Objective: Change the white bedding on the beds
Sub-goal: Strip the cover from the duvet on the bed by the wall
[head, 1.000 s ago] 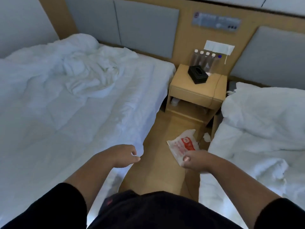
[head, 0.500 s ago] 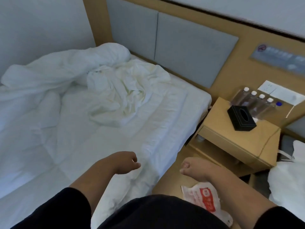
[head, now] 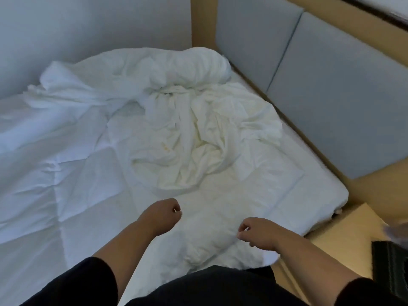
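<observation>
A bed (head: 287, 195) with white bedding fills the view. A crumpled white sheet (head: 198, 140) lies heaped near its head end, and a rolled white duvet (head: 132, 71) stretches behind it along the wall. My left hand (head: 162, 214) hovers over the mattress near the front edge, fingers curled, holding nothing. My right hand (head: 257, 231) hangs a little to the right at the bed's near side, fingers also curled and empty. Neither hand touches the crumpled sheet.
A grey padded headboard (head: 331, 85) in a wooden frame runs along the right. A wooden nightstand (head: 344, 246) stands at the lower right with a black tissue box (head: 388, 266) on it. A pale wall (head: 88, 29) borders the bed's far side.
The view has swung left onto the left bed; the second bed, the floor and the red-and-white bag have left the frame. Both hands now hang over the mattress, still curled and empty.
</observation>
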Demonstrator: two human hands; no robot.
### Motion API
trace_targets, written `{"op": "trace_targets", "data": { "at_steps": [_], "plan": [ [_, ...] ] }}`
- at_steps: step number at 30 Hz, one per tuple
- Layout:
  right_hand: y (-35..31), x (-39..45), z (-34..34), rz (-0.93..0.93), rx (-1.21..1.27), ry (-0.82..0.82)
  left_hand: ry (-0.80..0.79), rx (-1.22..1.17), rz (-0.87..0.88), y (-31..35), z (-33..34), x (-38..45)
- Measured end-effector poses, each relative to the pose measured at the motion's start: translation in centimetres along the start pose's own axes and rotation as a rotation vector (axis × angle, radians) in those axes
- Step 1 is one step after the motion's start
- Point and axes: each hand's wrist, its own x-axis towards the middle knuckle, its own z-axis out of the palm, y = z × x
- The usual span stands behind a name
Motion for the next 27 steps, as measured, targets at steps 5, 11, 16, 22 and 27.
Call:
{"op": "trace_targets", "data": {
  "at_steps": [5,11,16,22,27],
  "plan": [
    [0.1,10.3,-9.9,-0.105,-0.118,-0.170,0.011,-0.243,-0.297,4.4,1.1,7.4],
    [1.4,22.5,-15.4,-0.109,0.014,-0.176,0.322,-1.458,-0.982,6.5,3.3,15.5],
    [4.5,27.8,-14.8,0.046,0.348,-0.264,0.556,-1.837,-1.065,2.7,6.6,22.4],
    [6.7,28.7,-14.8,0.160,0.527,-0.373,0.521,-1.259,-1.012,3.6,7.7,24.1],
    [0.9,28.1,-15.8,0.155,0.914,-0.584,-0.021,-1.199,-0.181,17.8,5.7,18.9]
  ]
}}
